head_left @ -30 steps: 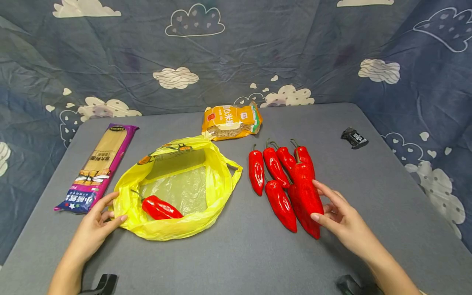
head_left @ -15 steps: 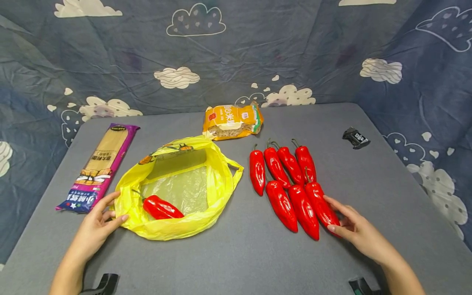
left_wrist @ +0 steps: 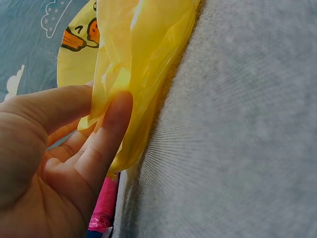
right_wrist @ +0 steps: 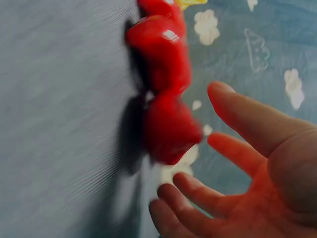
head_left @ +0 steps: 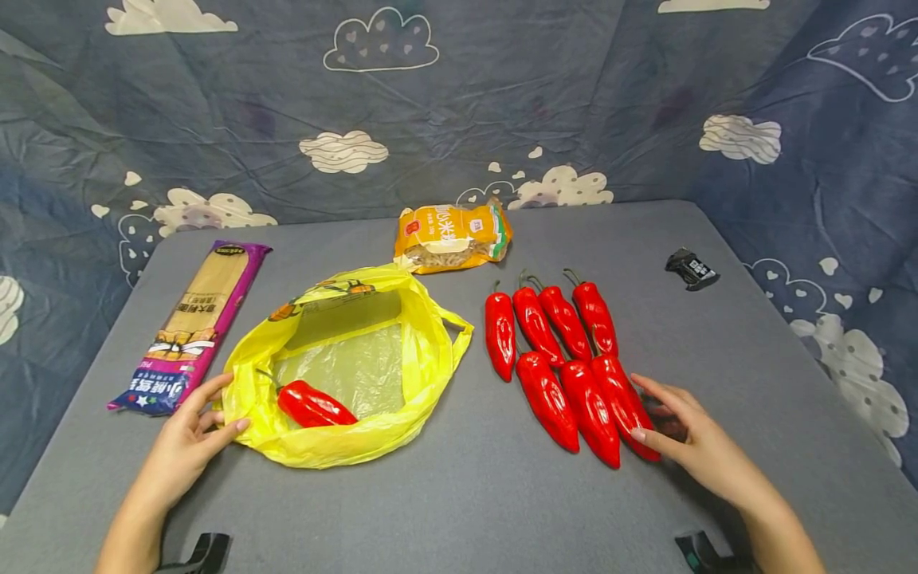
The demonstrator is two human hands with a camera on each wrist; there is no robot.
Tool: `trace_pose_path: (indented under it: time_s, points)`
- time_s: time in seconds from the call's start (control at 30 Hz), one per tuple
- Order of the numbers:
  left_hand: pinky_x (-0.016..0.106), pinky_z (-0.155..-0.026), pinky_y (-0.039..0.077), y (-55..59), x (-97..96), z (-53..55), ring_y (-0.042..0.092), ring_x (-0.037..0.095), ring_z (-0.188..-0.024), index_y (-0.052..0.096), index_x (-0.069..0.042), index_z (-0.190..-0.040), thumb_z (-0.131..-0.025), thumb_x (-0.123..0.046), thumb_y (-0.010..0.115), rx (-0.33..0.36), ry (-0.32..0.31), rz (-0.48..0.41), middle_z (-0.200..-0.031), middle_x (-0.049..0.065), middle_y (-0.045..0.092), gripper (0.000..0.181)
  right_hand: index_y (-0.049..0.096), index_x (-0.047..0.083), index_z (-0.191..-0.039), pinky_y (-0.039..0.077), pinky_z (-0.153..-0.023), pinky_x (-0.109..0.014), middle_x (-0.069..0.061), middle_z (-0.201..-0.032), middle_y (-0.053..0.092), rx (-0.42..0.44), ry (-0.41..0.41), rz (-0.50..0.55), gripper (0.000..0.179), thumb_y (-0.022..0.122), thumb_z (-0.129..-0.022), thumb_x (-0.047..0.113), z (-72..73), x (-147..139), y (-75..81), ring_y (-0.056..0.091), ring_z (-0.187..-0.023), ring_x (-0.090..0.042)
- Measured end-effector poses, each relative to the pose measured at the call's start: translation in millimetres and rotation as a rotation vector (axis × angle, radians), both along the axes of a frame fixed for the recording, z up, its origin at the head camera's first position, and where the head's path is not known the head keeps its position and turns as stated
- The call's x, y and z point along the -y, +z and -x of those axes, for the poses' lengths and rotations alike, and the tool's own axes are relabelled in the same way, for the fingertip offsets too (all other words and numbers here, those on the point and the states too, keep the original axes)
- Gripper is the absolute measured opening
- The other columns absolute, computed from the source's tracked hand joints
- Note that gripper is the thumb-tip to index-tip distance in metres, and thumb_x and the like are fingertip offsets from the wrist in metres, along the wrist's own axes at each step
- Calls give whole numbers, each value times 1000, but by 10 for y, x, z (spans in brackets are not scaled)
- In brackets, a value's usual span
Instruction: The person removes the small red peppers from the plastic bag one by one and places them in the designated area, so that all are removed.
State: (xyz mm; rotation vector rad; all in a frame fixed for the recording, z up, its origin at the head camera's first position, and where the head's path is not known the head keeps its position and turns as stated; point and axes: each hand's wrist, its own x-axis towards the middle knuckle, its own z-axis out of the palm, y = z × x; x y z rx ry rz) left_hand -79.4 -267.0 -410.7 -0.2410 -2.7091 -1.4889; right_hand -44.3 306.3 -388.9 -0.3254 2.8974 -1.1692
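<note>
A yellow plastic bag lies with its mouth spread wide, and one red chili pepper is inside. My left hand pinches the left edge of the bag; in the left wrist view, thumb and fingers press the thin plastic between them. Several glossy red peppers lie in two rows to the right of the bag. Beside the right-hand pepper of the front row is my right hand. In the right wrist view its fingers are spread, with a gap between them and the nearest pepper.
A purple pack of noodles lies left of the bag. Behind the bag stands an orange food packet. A small black wrapped packet lies at the back right of the grey table. Cloud-patterned cloth hangs behind.
My right hand has lowered the pepper it carried to the right end of the front row and let go of it. My left hand has stayed on the bag edge.
</note>
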Motion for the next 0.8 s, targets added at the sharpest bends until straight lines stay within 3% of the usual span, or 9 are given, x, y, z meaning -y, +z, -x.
trace_pose_path:
  time_s: [0.1, 0.2, 0.33, 0.5, 0.63, 0.8]
  points:
    - [16, -56, 44, -1, -3, -1, 52, 0, -75, 30, 2, -135, -83, 2, 61, -3, 1, -2, -116, 12, 34, 61, 38, 12, -136, 41, -76, -29, -13, -122, 41, -22, -12, -17, 68, 72, -77, 13, 39, 104, 147, 47, -98, -29]
    - [16, -56, 44, 0, -2, -4, 52, 0, -74, 30, 1, -135, -83, 3, 61, -2, 4, -5, -116, 12, 34, 61, 38, 14, -136, 38, -82, -25, -11, -125, 41, -86, 24, 39, 70, 73, -75, 8, 118, 294, 330, 45, -103, -25]
    - [16, -57, 44, -3, 4, -3, 53, 1, -75, 30, 0, -136, -83, 2, 61, -1, 4, -5, -118, 13, 34, 61, 39, 16, -134, 34, -87, -16, -5, -128, 41, -199, 136, 152, 74, 74, -71, 1, 266, 660, 582, 44, -105, -15]
    - [16, -59, 45, -20, 22, 0, 53, 0, -75, 30, -1, -136, -83, 2, 61, -4, 5, -9, -118, 13, 34, 62, 40, 14, -132, 38, -90, -26, -2, -128, 41, -213, 313, 297, 70, 74, -73, 4, 478, 1211, 796, 45, -109, -17]
    - [16, -59, 46, -41, 29, -1, 53, 1, -76, 30, -2, -136, -83, 3, 61, -7, 1, -22, -118, 11, 34, 62, 41, 7, -130, 40, -88, -34, -2, -126, 43, -202, 460, 400, 66, 74, -73, 7, 654, 1654, 768, 46, -107, -20]
    - [16, -59, 46, -39, 19, 2, 53, 1, -76, 30, -2, -136, -83, 3, 61, -8, -3, -22, -119, 11, 34, 62, 43, 6, -128, 41, -87, -32, -1, -124, 46, -109, 566, 454, 62, 74, -74, 10, 816, 2163, 572, 49, -102, -14]
